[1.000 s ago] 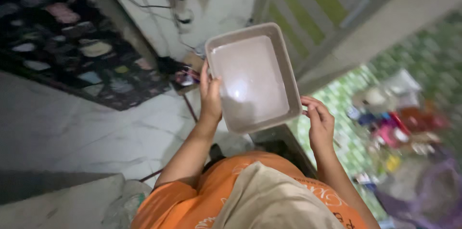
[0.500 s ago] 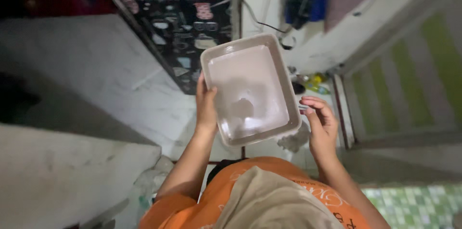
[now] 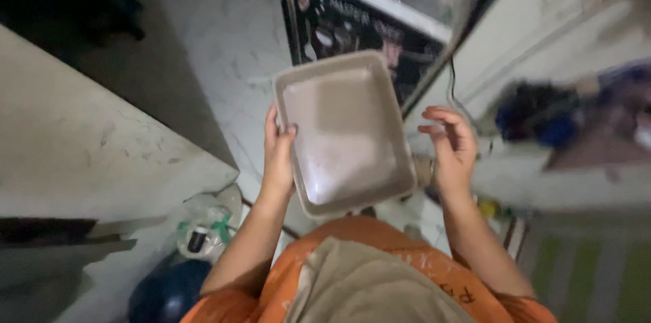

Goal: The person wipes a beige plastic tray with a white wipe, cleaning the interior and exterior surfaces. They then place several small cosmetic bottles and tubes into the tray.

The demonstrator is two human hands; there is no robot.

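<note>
Holding a shallow rectangular grey tray [image 3: 342, 133] in mid-air at chest height, a person in an orange shirt [image 3: 400, 262] stands over a pale marble floor [image 3: 224, 58]. The left hand [image 3: 278, 153] grips the tray's left rim, thumb hooked over the edge and fingers [image 3: 271, 123] curled beneath it. The right hand [image 3: 451, 150] hovers just beside the tray's right rim, its fingers loosely spread and half-curled, holding nothing; whether it brushes the rim cannot be told. The tray tilts slightly, its inside bare and faintly glossy. Beyond its far edge stands a dark panel [image 3: 352, 24] printed with pale kitchen drawings. A light stone tabletop [image 3: 88, 140] fills the left side; below it lie a crumpled plastic bag [image 3: 203, 224] and a dark blue round object [image 3: 166, 289]. A beige cloth [image 3: 366, 282] hangs down the shirt front.
</note>
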